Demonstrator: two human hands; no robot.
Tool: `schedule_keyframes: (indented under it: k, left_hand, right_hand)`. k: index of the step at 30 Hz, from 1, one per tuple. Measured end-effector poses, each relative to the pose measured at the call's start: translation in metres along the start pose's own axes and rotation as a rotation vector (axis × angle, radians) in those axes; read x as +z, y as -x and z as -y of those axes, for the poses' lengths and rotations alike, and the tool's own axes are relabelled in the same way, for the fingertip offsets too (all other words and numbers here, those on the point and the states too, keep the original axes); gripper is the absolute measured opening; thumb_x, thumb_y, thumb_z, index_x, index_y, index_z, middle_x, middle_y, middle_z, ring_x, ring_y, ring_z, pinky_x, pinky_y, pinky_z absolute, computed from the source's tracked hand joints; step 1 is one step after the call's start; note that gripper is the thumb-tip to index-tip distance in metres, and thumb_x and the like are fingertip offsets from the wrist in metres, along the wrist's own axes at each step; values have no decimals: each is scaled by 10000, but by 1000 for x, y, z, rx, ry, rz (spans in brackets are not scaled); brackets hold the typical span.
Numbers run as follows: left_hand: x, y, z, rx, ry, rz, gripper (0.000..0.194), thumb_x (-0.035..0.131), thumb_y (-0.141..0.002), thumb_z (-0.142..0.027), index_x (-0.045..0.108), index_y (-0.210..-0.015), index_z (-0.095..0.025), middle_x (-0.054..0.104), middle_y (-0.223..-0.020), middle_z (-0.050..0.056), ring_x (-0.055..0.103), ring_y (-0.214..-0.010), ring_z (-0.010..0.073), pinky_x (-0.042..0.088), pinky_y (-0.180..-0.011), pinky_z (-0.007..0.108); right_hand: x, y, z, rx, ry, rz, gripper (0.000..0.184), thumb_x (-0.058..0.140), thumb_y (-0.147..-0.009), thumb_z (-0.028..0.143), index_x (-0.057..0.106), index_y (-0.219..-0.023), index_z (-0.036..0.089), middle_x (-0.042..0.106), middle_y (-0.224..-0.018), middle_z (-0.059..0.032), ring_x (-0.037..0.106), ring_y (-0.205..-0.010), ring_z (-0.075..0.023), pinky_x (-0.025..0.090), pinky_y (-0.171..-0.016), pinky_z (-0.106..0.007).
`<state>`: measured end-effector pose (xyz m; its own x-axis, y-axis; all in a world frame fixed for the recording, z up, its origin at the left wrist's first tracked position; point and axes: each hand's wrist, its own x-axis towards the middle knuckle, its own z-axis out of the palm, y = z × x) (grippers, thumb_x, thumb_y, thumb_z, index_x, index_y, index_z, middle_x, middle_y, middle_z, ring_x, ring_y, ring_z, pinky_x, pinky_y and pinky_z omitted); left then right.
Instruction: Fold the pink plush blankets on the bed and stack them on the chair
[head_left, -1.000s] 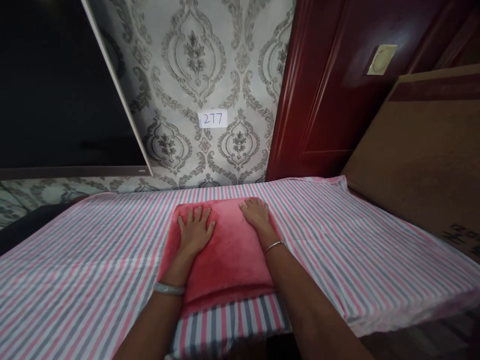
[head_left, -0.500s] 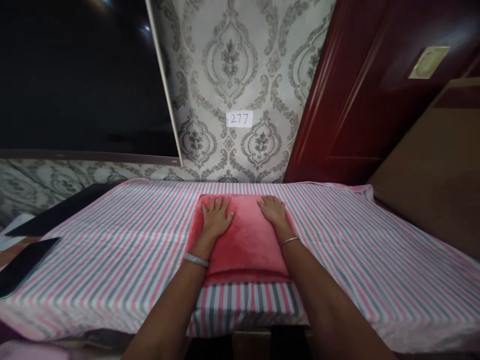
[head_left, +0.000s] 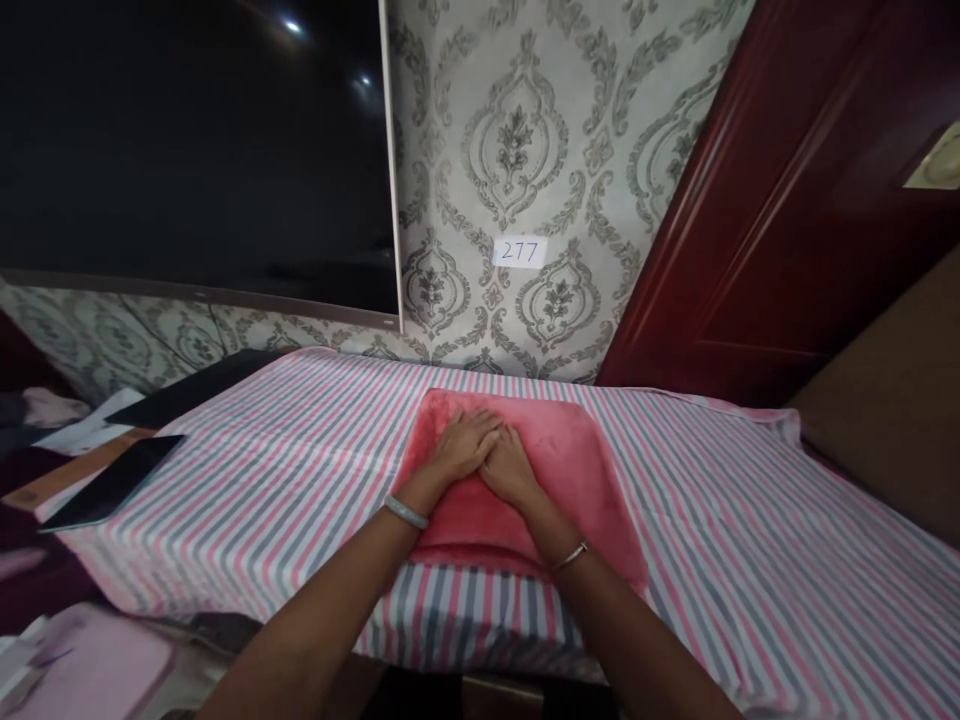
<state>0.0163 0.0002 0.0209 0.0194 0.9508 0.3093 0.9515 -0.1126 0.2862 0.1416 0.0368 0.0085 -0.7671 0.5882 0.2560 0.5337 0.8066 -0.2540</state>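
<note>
A flat, square piece of red plush (head_left: 577, 470), like a cushion cover, lies on the striped cloth (head_left: 300, 470), with a fold or seam along its front edge. My left hand (head_left: 463, 446) rests palm down on its left half, fingers stretched out toward the upper right. Touching it from the right, my right hand (head_left: 510, 468) also lies flat on the plush, its fingertips against my left hand. Neither hand grips anything. The plush directly under both palms is hidden.
A large dark TV screen (head_left: 202, 150) hangs at the left of the patterned wall, near a paper label (head_left: 520, 252) reading 277. A black tablet-like slab (head_left: 120, 480) lies at the table's left end. Cardboard (head_left: 892, 400) leans by the red door (head_left: 750, 220) at right.
My hands have slid inward from the two sides of the red plush and now meet left of its middle. The view has swung left, showing more of the table's left end.
</note>
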Motion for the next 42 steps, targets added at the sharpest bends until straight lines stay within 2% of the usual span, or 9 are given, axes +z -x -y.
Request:
schedule_keyframes:
  k: [6,9,13,16,21,28,33,38,42]
  left_hand:
    - [-18,-27,29,38,-73,255,525,280,-1052,-437,421,-1541,-306,391,-1630,26,309,-1530,210,131,-1268,524]
    - [-21,-35,39,-60,-188,183,497,328,-1039,-448,519,-1472,-295,523,-1546,37,434,-1452,237,243,-1229,498]
    - [-12,-32,42,-246,-296,12,544,315,-1033,-445,584,-1392,-137,624,-1393,193,503,-1344,366,240,-1166,652]
    - [-5,-28,43,-295,-318,-72,534,327,-1029,-464,594,-1377,-161,643,-1361,177,520,-1301,361,300,-1130,646]
    - [-4,-28,45,-307,-259,-8,530,327,-1025,-465,560,-1425,-206,607,-1427,144,505,-1330,341,360,-1105,596]
    - [-24,-30,40,-317,-194,117,574,294,-1035,-458,386,-1558,-239,428,-1610,81,370,-1486,266,246,-1225,533]
    - [-40,17,21,-262,-240,119,678,409,-1000,-507,316,-1587,-181,296,-1668,141,218,-1560,300,99,-1258,596]
    - [-19,97,5,-244,-198,26,615,392,-1014,-468,396,-1547,-161,346,-1643,156,276,-1543,298,260,-1238,559]
    - [-3,118,5,-203,-171,-100,577,384,-1017,-402,436,-1520,-126,360,-1632,174,290,-1537,294,350,-1212,499]
  right_hand:
    - [2,1,-3,39,19,-15,551,406,-1030,327,432,-1544,131,391,-1616,-123,269,-1527,-263,177,-1249,-500]
    - [3,1,-2,58,32,-5,556,400,-1029,343,432,-1545,137,357,-1635,-105,254,-1534,-257,168,-1250,-491]
    - [5,2,-4,60,26,2,561,389,-1030,352,405,-1566,186,348,-1643,-59,233,-1543,-237,152,-1255,-473]
    - [5,1,-5,63,20,9,562,389,-1029,356,404,-1569,196,344,-1644,-49,226,-1546,-235,145,-1256,-470]
    - [4,0,-5,81,16,17,565,395,-1030,359,399,-1571,193,332,-1649,-67,224,-1546,-235,142,-1253,-480]
    - [1,1,-6,75,45,29,556,384,-1044,354,386,-1575,190,317,-1657,-76,213,-1549,-232,151,-1250,-483]
    - [2,3,-7,71,49,19,545,378,-1048,346,401,-1565,174,319,-1655,-84,232,-1541,-239,163,-1247,-490]
    - [-5,1,-7,49,32,28,555,356,-1054,351,374,-1578,169,304,-1662,-80,227,-1543,-239,166,-1248,-483]
    - [-17,7,10,98,19,88,563,359,-1046,359,375,-1579,176,288,-1665,-100,213,-1550,-253,166,-1244,-518]
